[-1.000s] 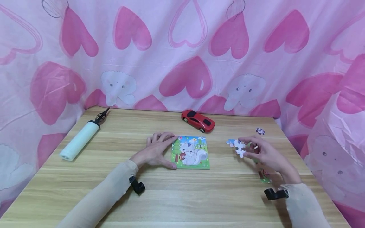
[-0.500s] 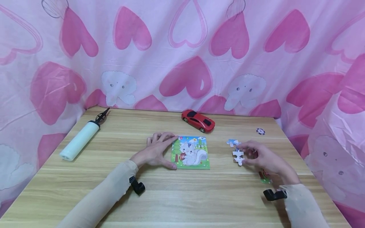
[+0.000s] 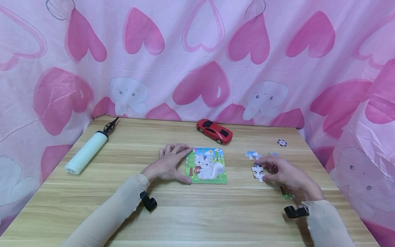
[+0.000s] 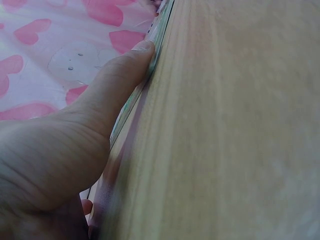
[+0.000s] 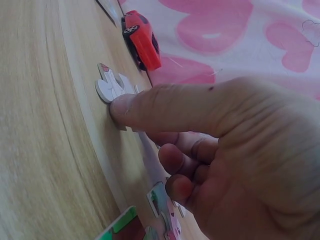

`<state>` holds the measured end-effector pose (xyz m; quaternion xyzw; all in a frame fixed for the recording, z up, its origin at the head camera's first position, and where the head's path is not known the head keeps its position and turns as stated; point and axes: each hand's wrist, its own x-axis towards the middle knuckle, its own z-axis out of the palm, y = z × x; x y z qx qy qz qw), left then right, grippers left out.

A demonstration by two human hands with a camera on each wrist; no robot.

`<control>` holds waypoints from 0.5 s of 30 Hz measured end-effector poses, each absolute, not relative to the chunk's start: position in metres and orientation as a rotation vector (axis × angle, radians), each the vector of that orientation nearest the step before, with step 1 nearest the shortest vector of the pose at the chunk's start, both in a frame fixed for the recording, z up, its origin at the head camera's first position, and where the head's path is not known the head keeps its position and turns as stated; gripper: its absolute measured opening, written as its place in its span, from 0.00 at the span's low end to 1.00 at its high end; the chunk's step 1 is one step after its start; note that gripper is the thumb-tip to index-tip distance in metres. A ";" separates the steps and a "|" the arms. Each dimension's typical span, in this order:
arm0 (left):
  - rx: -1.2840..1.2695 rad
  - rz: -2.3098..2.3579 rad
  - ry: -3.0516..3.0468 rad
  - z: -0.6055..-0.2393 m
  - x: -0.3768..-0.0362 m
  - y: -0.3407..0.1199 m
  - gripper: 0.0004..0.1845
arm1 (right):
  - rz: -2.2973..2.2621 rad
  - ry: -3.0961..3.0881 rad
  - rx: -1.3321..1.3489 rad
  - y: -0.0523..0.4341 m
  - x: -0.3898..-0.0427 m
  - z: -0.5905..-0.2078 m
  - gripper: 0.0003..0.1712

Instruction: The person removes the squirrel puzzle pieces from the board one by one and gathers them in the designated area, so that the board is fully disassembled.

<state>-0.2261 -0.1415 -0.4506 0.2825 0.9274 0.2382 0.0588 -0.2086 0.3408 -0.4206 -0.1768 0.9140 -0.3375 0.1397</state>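
In the head view, a square puzzle board with a squirrel picture lies mid-table. My left hand spans its left side, the thumb along the near corner and the forefinger at the far one. The left wrist view shows the thumb resting against the board's edge. To the right, my right hand pinches a mostly white jigsaw piece between thumb and fingers, low over the table. Its thumb covers part of the piece in the right wrist view. A blue-and-white jigsaw piece lies just beyond.
More jigsaw pieces lie by the right hand, including a green-and-brown one partly hidden under the wrist. Behind the board stands a red toy car. A pale green hand pump is at left, a round chip at far right.
My right hand has brought the white jigsaw piece lower and nearer to me, then turned it slightly. The blue-and-white piece now shows more fully. My left hand stays on the board.
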 end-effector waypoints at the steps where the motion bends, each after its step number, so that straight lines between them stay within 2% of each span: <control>1: 0.856 0.722 2.810 -0.451 -0.226 -0.142 0.71 | -0.963 2.642 -0.511 0.341 -0.209 -0.420 0.34; 15: 0.852 0.718 2.805 -0.449 -0.225 -0.141 0.71 | -0.929 2.633 -0.499 0.339 -0.210 -0.421 0.34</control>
